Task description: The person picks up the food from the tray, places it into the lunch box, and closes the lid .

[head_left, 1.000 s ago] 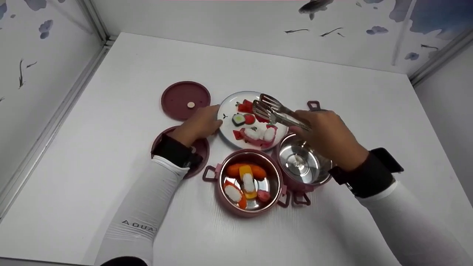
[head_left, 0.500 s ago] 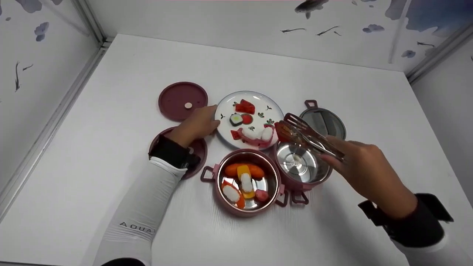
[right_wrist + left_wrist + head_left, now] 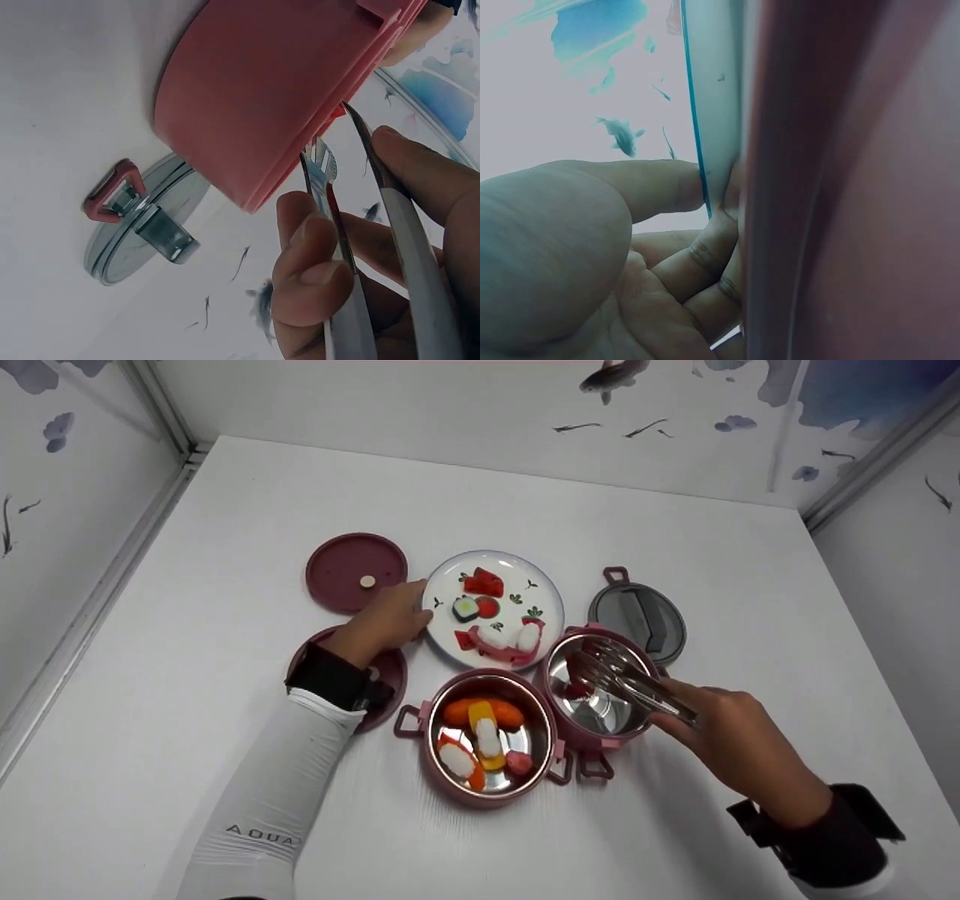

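My left hand (image 3: 386, 622) pinches the near-left rim of a white plate (image 3: 553, 598), its thumb at the edge and fingers below in the left wrist view. On the plate lie red pieces (image 3: 484, 583), a toy sushi roll (image 3: 465, 608) beside a round red piece (image 3: 487, 607), and pink-and-white toy sushi (image 3: 493, 637). With metal serving tongs (image 3: 641, 688), my right hand (image 3: 731, 742) reaches into the right-hand pink pot (image 3: 574, 733). A red food piece (image 3: 577, 675) shows at the tongs' tips inside; whether they still grip it I cannot tell.
In front stands another pink pot (image 3: 465, 797) containing a carrot (image 3: 504, 714), yellow, orange and pink toy food. Two dark red lids, one far (image 3: 349, 570) and one under my left wrist (image 3: 394, 682), lie left. A grey lid with a handle (image 3: 634, 619) lies behind the right pot.
The tongs have carried a red piece from the plate rightward and down into the right pot. My left hand stays at the plate's rim. The view has shifted slightly.
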